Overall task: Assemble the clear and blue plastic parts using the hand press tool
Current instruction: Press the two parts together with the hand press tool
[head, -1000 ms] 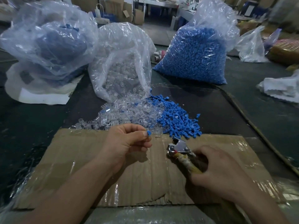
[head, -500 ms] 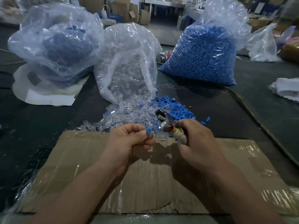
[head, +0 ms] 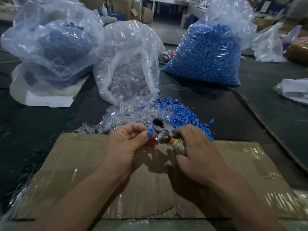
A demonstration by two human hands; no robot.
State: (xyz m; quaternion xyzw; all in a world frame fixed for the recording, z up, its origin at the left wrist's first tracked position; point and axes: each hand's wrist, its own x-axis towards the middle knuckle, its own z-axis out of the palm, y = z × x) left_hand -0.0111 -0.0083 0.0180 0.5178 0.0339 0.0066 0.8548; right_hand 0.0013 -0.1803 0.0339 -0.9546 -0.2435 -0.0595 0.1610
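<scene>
You work over the card [head: 83,164], prob. so dropped bits don't get lost. Your L hand [head: 128,147] pinches a blue part [head: 150,131] w/ thumb & finger, just beside the tool [head: 162,129] head, prob. to feed it in. Your R hand [head: 200,154] is curled tight round the tool handle. Clear pile [head: 126,114] & blue pile [head: 181,114] lie just past, easy to reach. Bags [head: 133,52] sit behind.

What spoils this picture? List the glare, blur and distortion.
Head view: glare streaks the clear bag and the taped cardboard. Head view: the press tool has a chrome head that mirrors light. Head view: the wide-angle lens bows the scene toward its edges. Head view: the far background is soft, while the left hand pinching a blue part and the right hand are sharp.
</scene>
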